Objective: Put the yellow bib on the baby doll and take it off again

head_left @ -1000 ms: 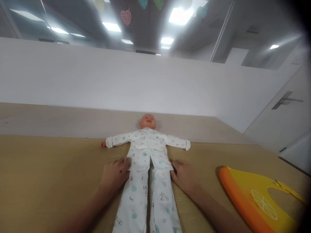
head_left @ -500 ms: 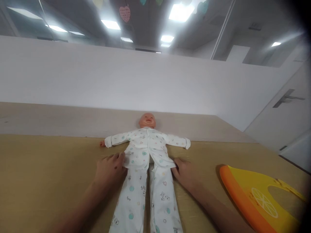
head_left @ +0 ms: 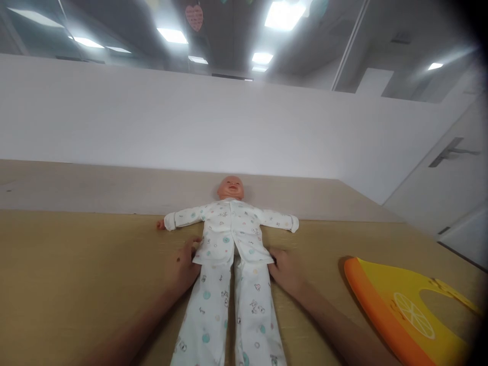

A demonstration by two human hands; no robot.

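Note:
A baby doll (head_left: 231, 189) lies on its back with its head at the far side and its arms spread out. It wears a white printed shirt (head_left: 233, 229) and matching pants (head_left: 254, 315). At the shirt's lower left corner is my left hand (head_left: 186, 264), its fingers curled around the hem and partly hidden by it. My right hand (head_left: 286, 270) pinches the opposite corner of the hem, thumb below and index finger above. The shirt front parts slightly at the bottom, over the waist of the pants.
An orange and yellow bib (head_left: 396, 300) with a citrus print lies on the wooden table (head_left: 76, 284) at the right. Behind the table runs a white wall (head_left: 171, 117) with glass above. A door with a handle (head_left: 452, 151) stands at the far right.
My left hand has turned and its fingers have slid from on top of the shirt's edge to around its side. My right hand has hardly moved. The doll lies as before.

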